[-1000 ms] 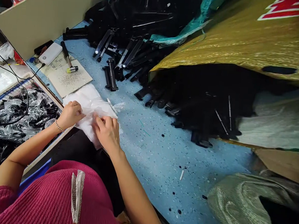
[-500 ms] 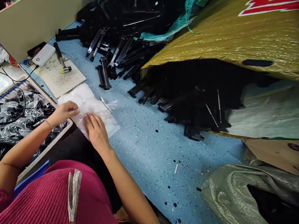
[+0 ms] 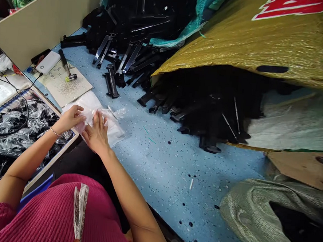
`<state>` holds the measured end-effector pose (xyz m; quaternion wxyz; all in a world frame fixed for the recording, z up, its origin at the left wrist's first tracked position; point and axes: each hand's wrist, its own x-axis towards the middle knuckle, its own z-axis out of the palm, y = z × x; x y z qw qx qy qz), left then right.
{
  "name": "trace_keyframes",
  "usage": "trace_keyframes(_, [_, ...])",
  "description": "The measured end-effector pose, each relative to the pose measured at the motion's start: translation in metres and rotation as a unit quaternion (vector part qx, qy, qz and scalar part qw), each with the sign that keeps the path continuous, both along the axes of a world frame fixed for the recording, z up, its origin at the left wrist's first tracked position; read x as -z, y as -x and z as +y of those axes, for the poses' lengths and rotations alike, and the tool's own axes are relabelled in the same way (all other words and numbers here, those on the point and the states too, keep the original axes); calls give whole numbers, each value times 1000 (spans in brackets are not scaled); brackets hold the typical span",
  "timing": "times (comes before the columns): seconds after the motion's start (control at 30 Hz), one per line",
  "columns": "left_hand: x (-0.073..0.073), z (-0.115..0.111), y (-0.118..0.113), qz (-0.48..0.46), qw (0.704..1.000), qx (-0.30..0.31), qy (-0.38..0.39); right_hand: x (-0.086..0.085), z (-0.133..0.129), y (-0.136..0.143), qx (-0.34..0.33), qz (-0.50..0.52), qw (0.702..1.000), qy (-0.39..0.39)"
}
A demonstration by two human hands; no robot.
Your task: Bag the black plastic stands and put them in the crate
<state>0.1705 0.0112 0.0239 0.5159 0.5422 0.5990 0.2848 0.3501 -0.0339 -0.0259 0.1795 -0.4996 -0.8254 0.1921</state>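
A stack of clear, whitish plastic bags [image 3: 113, 131] lies on the near left edge of the blue speckled table. At its left side my left hand [image 3: 70, 119], wearing a beaded bracelet, has its thumb and fingers closed on a thin, crinkled layer of the plastic. My right hand [image 3: 96, 133] rests on the stack with its fingers stretched out and apart, pressing on the top film. Some of the film bunches up between the two hands.
Behind the bags, a hammer [image 3: 67, 67] and a white power bank [image 3: 48, 62] lie by a board [image 3: 73, 84]. Black parts [image 3: 111, 81] pile up beyond. A yellow woven sack [image 3: 223, 48] spills more. At left stands a crate of black bagged items [image 3: 13, 126].
My right hand has shifted slightly left, its fingers spreading and pointing further away from me. The top plastic is more wrinkled and lifted between my hands.
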Motion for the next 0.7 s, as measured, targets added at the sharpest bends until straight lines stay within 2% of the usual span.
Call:
trace_keyframes(0.07, [-4, 9, -1, -26, 998, 30, 44, 2, 2, -1, -15, 5, 1000, -4])
trace_keyframes(0.17, [-6, 20, 0, -35, 997, 36, 65, 5, 3, -8, -39, 33, 998, -24])
trace_keyframes(0.27, [-7, 24, 3, 13, 999, 25, 22, 4, 1, -19, -45, 98, 992, -64])
trace_keyframes(0.4, [-10, 21, 9, 141, 987, -18, -78, -8, -1, -23, 24, 167, 981, -99])
trace_keyframes(0.47, [-11, 18, 13, 182, 977, -38, -106, -15, 2, -16, 12, 153, 981, -115])
trace_keyframes(0.53, [-9, 16, 19, 190, 973, -50, -117, -17, 8, -5, -28, 102, 987, -119])
trace_keyframes(0.6, [-5, 15, 29, 167, 971, -102, -138, -15, 14, 5, -47, 40, 993, -100])
trace_keyframes(0.7, [-2, 13, 49, 43, 958, -249, -133, -6, 17, 12, -44, -19, 997, -63])
